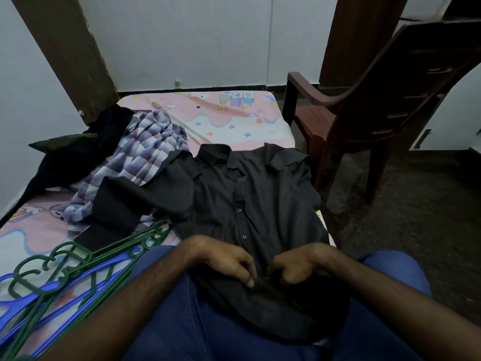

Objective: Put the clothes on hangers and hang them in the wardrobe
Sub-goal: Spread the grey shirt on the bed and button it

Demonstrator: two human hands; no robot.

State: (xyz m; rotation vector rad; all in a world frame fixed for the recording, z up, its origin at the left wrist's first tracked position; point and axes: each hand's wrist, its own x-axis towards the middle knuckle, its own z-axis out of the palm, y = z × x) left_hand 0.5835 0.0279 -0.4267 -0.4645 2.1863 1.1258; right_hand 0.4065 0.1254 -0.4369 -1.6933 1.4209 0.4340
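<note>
No readable brand or label on anything. Dark shirt (250,194) lies flat on the bed (229,118), hem over the person's lap; left hand (229,259) and right hand (299,264), fingers curled, both pinch its front placket near the hem. Green and blue hangers (65,272) piled on the bed just left, checked shirt (145,152) beyond.

A dark grey, almost black shirt (247,199) with small dark buttons is lying plain and unpatterned along the right edge of the bed, over blue trousers (197,329). A checked shirt (145,157) is showing lilac, white and purple squares toward the bed's left edge, beside a black garment (86,149). The bedsheet (221,118) is showing pink and white with coloured stars and cartoon figures. Green hangers (78,259) and blue hangers (59,287) are lying mixed at the near left corner. A reddish-brown chair (377,105) is standing on a dark speckled floor (416,217), against white walls (182,40)
</note>
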